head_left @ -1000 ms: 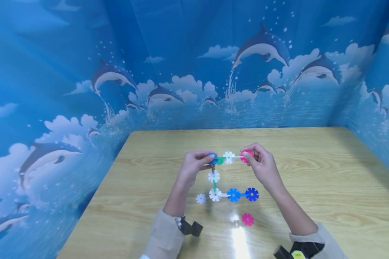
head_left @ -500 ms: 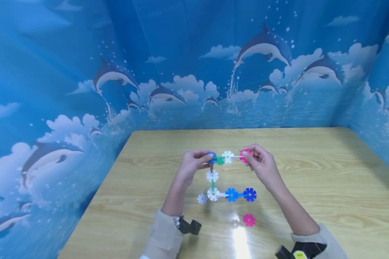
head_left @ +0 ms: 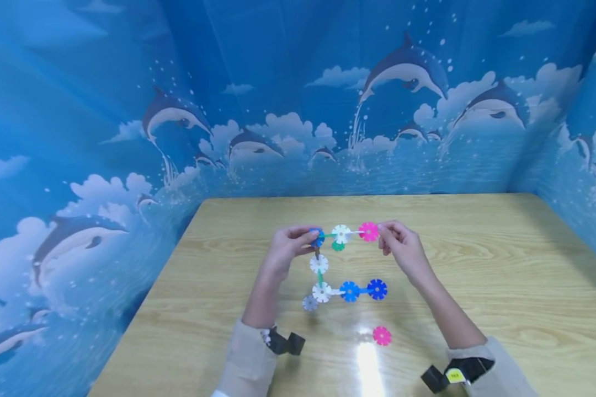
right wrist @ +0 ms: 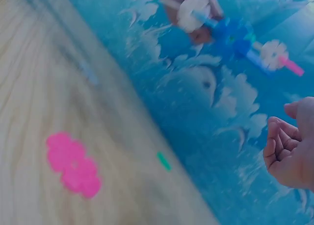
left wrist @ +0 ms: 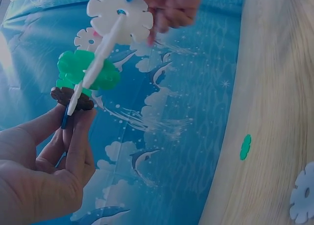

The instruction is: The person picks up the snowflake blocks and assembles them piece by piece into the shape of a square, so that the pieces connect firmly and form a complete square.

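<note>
My left hand (head_left: 283,251) pinches a blue notched plastic disc (head_left: 317,238) at the upper left corner of a joined chain of snowflake discs, raised above the table. From that corner one arm runs right through a white disc (head_left: 341,234) to a pink disc (head_left: 368,232). Another drops through a white disc (head_left: 319,264) to a lower white disc (head_left: 322,292), then right to a blue disc (head_left: 350,291) and a dark blue disc (head_left: 377,289). Beside the pink end is my right hand (head_left: 404,248), loosely curled; the right wrist view shows it apart from the chain, holding nothing.
Loose on the wooden table (head_left: 218,320) lie a pink disc (head_left: 382,336), a green disc (head_left: 338,246) and a pale disc (head_left: 310,302). Light glares near the front. A dolphin-printed blue curtain (head_left: 288,165) stands behind and at both sides.
The right fingers have let go of the pink end disc and drawn slightly right. My left hand has moved the chain left and a little upward, baring the green disc on the table.
</note>
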Demonstrator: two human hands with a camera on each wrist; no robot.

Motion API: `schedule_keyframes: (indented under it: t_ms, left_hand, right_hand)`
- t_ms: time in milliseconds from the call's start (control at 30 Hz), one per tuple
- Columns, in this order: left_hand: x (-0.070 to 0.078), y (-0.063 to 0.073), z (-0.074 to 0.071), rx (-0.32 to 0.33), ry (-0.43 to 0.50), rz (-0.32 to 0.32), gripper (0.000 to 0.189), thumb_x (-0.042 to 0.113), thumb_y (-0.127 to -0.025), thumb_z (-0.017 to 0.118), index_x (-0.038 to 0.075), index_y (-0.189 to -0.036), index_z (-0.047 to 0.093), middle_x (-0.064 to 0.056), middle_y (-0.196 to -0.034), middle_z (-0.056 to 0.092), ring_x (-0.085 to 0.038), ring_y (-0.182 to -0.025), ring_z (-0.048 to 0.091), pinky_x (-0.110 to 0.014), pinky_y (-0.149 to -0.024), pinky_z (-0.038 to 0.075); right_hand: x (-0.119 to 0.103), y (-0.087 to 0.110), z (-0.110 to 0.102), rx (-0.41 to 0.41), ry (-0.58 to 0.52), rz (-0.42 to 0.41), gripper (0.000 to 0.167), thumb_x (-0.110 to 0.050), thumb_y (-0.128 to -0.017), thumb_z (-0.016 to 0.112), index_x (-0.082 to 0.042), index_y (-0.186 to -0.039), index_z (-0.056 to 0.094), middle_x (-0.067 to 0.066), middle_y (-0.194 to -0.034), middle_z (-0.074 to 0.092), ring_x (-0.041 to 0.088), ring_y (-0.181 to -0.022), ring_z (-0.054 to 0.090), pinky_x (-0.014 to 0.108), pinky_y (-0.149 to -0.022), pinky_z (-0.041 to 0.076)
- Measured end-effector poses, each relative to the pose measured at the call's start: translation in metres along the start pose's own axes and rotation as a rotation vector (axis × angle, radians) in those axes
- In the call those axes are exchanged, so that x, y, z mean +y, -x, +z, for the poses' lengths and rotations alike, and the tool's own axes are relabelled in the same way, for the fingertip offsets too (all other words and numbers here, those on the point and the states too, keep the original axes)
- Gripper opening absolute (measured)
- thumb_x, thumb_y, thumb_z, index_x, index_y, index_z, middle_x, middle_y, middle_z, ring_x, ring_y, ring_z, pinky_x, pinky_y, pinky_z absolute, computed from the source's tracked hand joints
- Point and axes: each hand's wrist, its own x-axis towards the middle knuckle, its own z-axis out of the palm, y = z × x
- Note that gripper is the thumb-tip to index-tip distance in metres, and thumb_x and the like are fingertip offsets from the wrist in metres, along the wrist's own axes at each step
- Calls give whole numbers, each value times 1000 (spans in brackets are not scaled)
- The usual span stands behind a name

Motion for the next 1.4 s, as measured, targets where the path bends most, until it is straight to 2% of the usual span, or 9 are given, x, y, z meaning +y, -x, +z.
schedule_keyframes:
  t_ms: [167,367,533,700,867,1033,1233,1333,1400]
  left_hand:
    - [1,0,-3,4,24,26,25,1,-86,62,-13,-107,60,-13,-89,65,-16,-77,63,-35,-80,53]
    - [2,0,-5,-5,34,20,26,2,-86,62,-13,-108,59,-12,-89,65,-17,-78,63,-36,-80,53]
    - [2,0,-7,11,34,3,25,3,-86,62,-11,-107,60,-12,-90,65,-18,-79,63,-35,-80,53]
    - [2,-1,-7,18,36,2,24,3,-87,62,-10,-107,61,-13,-91,64,-18,-80,63,-36,-80,53]
    - [-6,-5,-4,82,130,22,22,-1,-87,59,-13,-106,58,-12,-87,64,-17,-77,63,-35,-82,53]
    - [-16,-13,1,226,276,52,23,-4,-88,56,-16,-107,55,-12,-89,61,-16,-80,62,-33,-83,52]
    - [-26,-18,7,380,398,104,20,-6,-89,53,-16,-106,53,-16,-93,57,-20,-84,60,-31,-83,52]
    - [-29,-20,11,421,442,132,16,-7,-89,52,-16,-103,52,-17,-92,56,-20,-84,59,-33,-84,51]
    - [-30,-21,14,438,473,144,12,-7,-89,51,-14,-99,51,-16,-91,56,-19,-83,59,-35,-85,51]
  right_hand:
    - [39,-11,11,-43,120,42,23,-18,-92,57,3,-104,56,12,-81,57,28,-75,55,26,-63,52]
    - [79,-21,27,-89,231,20,32,-24,-86,66,0,-105,59,8,-88,58,22,-83,54,28,-73,49]
    - [93,-31,41,-130,250,-28,36,-20,-85,68,3,-110,57,11,-91,59,25,-84,55,35,-75,51]
    - [97,-40,47,-140,289,-58,34,-24,-87,65,1,-109,59,7,-90,60,20,-82,55,29,-73,50]
    - [88,-37,38,-136,63,22,30,-20,-91,59,4,-108,58,16,-92,61,24,-81,57,25,-66,51]
    - [72,-32,30,-163,-205,98,37,-23,-96,48,9,-114,54,18,-100,60,19,-89,58,23,-75,51]
    - [53,-26,29,-231,-578,25,35,-25,-102,30,1,-111,51,6,-102,63,15,-88,61,33,-85,51]
    - [43,-23,32,-260,-607,-45,37,-30,-102,28,-1,-115,48,9,-106,64,18,-89,62,36,-85,51]
    - [36,-21,33,-243,-557,-73,40,-30,-101,33,4,-119,45,15,-110,61,19,-89,62,35,-85,51]
